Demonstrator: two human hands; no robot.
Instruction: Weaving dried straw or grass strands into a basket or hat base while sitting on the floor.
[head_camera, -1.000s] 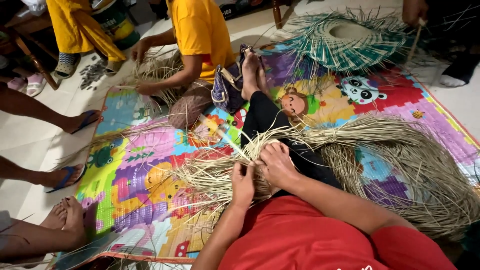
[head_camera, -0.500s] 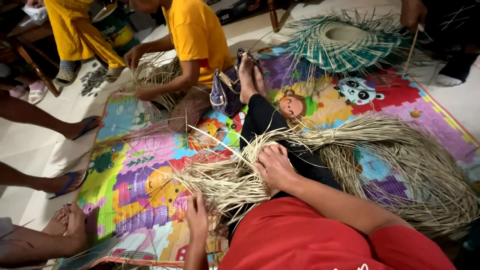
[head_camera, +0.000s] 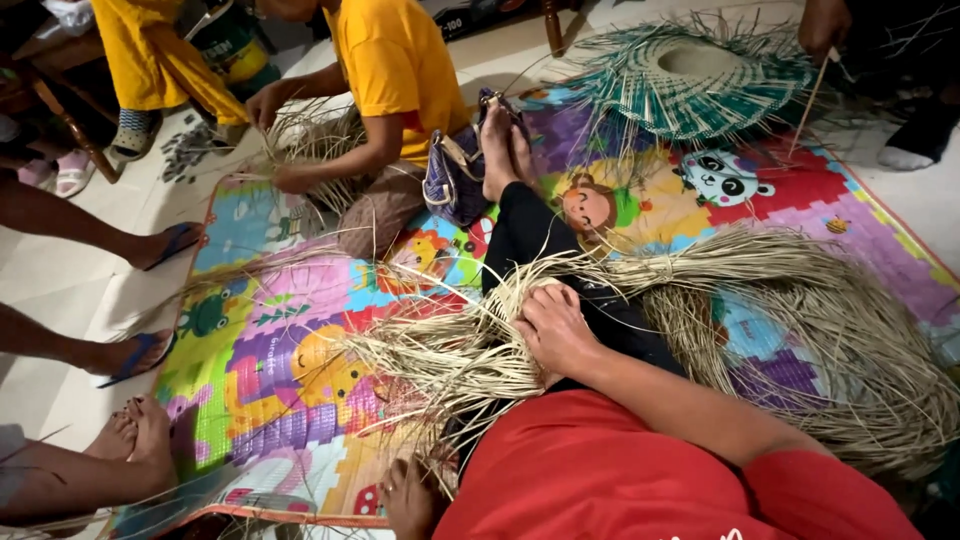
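The right hand (head_camera: 553, 330) lies palm down, fingers curled, pressing on the big bundle of pale dried straw strands (head_camera: 700, 300) that rests across the person's black-trousered legs (head_camera: 540, 235), over the middle of the colourful foam play mat with cartoon animals (head_camera: 280, 370). The bundle's loose ends fan out to the left, and a long loop of it curves toward the mat's right edge. The left hand (head_camera: 405, 495) is low at the mat's near edge, fingers partly closed among stray strands; whether it grips any cannot be told. At the mat's far edge sits a half-woven green and natural straw hat (head_camera: 690, 85). At the far left corner a person in a yellow shirt (head_camera: 395, 65) handles more straw, a patterned purple bag (head_camera: 455, 175) beside them.
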